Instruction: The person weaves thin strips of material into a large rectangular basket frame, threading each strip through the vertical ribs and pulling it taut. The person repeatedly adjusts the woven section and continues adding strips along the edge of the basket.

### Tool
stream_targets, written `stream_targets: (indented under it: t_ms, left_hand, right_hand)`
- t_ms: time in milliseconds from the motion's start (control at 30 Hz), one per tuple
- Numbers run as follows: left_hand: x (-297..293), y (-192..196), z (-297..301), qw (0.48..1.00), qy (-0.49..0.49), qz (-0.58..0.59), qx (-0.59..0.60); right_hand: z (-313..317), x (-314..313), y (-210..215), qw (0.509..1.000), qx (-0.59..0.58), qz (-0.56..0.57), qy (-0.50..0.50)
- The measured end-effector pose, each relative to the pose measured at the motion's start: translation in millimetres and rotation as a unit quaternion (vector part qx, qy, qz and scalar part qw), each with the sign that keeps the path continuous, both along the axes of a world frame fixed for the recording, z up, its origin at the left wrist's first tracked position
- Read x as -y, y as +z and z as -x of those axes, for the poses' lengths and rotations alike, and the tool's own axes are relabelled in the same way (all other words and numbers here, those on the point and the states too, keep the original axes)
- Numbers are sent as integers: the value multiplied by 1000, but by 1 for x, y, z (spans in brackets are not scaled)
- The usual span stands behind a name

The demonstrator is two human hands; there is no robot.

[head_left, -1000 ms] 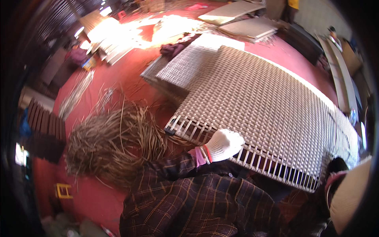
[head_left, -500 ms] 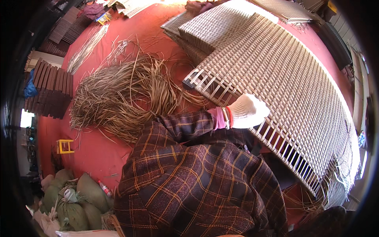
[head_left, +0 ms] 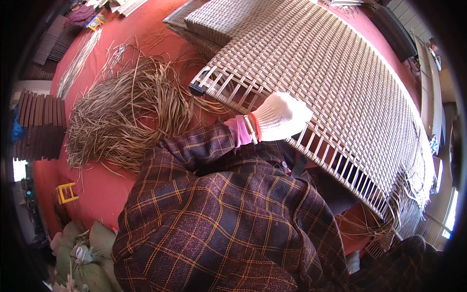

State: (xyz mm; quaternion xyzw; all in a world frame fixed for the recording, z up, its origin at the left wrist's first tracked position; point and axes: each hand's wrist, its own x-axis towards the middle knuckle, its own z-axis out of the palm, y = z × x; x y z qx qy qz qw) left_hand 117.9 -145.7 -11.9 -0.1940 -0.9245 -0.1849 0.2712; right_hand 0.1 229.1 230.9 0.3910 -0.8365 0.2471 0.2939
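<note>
A large woven panel (head_left: 311, 73) of brown-grey wicker strips slants across the right half in front of me. Its near edge is an open row of bare bars, and loose strand ends hang in a tuft (head_left: 406, 194) at its lower right corner. My left hand (head_left: 284, 117), in a white knitted glove with a red-edged cuff, lies over this near edge. It looks closed around the edge, though its fingertips are hidden and the glove is washed out by glare. My right hand does not show; dark plaid sleeve cloth (head_left: 413, 263) appears at the lower right.
A big heap of loose strips (head_left: 126, 112) lies on the red floor (head_left: 104, 190) at left. More woven pieces (head_left: 219, 19) are stacked behind the panel. Brown slatted pieces (head_left: 41, 124), a small yellow frame (head_left: 66, 192) and tied green sacks (head_left: 87, 258) stand far left.
The whole view has shifted, so the panel, heap and sacks sit further left. My left hand stays at the panel's near edge, slightly turned.
</note>
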Motion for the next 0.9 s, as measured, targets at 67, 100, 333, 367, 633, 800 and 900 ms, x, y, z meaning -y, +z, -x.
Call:
stream_targets:
  t_ms: [67, 100, 333, 367, 633, 800, 900]
  left_hand:
    - [0, 4, -4, 1000, -3, -3, -21]
    - [2, 7, -6, 999, -8, -19, -32]
    - [84, 29, -47, 978, 192, -23, 80]
    - [107, 34, -57, 981, 189, -49, -4]
    - [187, 44, -98, 943, 286, -142, 91]
    - [183, 44, -90, 961, 234, -99, 106]
    - [192, 44, -80, 973, 193, -68, 109]
  right_hand:
    - [-2, 5, 3, 1000, -2, 9, 5]
    - [-4, 10, 6, 1000, -5, 14, 6]
    - [-40, 108, -8, 990, 45, 93, 100]
    - [-46, 131, -23, 983, 101, 92, 126]
    - [-67, 260, -171, 938, 236, -61, 247]
    - [-56, 289, -183, 948, 147, -104, 261]
    - [-47, 297, -188, 943, 151, -128, 266]
